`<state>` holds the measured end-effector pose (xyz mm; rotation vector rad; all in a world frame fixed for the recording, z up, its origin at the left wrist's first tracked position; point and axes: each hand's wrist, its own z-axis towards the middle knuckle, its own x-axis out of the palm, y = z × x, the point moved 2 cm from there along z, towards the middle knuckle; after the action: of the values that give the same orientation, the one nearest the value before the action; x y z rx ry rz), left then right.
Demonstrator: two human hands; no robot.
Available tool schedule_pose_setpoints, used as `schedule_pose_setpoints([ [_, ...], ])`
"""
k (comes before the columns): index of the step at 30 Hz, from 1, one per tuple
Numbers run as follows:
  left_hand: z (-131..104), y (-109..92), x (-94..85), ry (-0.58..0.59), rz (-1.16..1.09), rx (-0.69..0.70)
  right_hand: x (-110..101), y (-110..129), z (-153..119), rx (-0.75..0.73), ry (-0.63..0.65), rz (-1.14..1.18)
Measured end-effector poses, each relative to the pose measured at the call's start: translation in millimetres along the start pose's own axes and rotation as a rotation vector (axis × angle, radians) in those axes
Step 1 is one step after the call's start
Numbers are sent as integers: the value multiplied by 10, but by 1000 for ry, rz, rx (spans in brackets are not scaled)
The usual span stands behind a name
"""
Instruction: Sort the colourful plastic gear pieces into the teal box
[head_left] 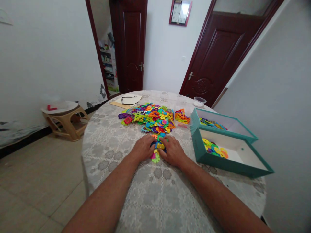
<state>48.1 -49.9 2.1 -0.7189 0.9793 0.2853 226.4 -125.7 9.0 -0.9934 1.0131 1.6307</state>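
Curling left hand (145, 147) and right hand (173, 150) inward around small plastic pieces (160, 146); touching, but cannot tell whether pinching any. Best to press lightly from both sides, letting none skid loose. Lying between both hands on patterned tablecloth (150, 200), just short of larger heap (154, 117): flat, notched, bright yellow, green, blue, pink.

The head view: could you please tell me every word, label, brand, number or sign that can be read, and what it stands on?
No text can be read.
Wall clock: dial marks too small and blurred.
Shelf goods: too blurred.
Front teal box: no lettering I can make out.
Colourful plastic pieces: likewise none.
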Motion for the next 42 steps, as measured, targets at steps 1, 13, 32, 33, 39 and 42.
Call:
schedule_pose_setpoints([
  [1,-4,6,6,1,1,-1,4,2,28,-4,-6,2],
  [13,15,-1,-1,-93,-43,-38,56,-206,44,78,-52,60],
  [32,41,72,-53,-134,24,-137,-742,-264,-55,183,-414,141],
  [33,45,78,-54,-135,36,-140,-888,-308,-92,201,-462,98],
  [39,71,165,4,-173,107,-84,-1444,-934,-351,503,-579,-155],
  [42,92,226,49,-174,129,-52,-1465,-1244,-448,615,-498,-182],
])
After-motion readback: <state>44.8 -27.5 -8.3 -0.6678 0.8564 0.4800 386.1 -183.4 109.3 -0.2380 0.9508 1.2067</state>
